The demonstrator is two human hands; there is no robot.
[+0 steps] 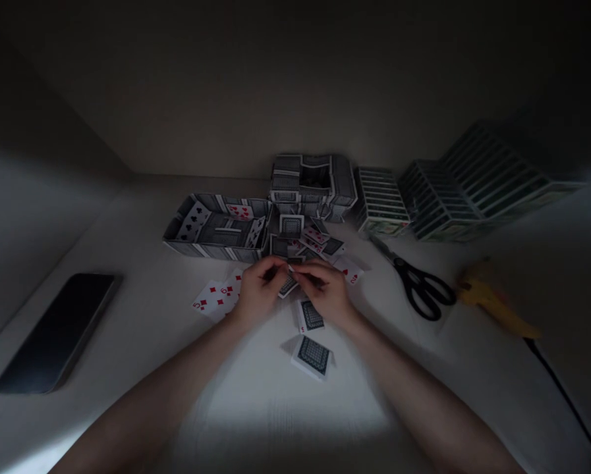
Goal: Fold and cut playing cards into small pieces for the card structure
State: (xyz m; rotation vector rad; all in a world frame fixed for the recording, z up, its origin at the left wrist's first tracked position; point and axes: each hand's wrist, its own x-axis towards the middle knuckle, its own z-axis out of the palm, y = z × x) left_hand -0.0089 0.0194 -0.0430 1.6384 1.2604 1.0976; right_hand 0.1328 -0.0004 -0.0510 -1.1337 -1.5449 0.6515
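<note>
Close together in the middle, my left hand (259,284) and my right hand (325,287) are closed in a pinch on a playing card. Its white edge shows between the fingertips; the fingers cover most of the rest. Part of a patterned card back (287,288) appears just beneath them. Diamond cards (211,298) lie face up by my left hand, and a two of hearts (350,271) lies beyond my right. Nearer me are two folded-looking cards, one (311,316) by my right wrist and another (313,357) below it.
An open box made of cards (216,251) stands behind my left hand. Behind are a card-built block (285,179) and striped stepped structures (443,197). Loose cards (317,237) lie between. Scissors (418,283) and a yellow glue gun (497,306) with a cord lie right, a phone (58,332) left.
</note>
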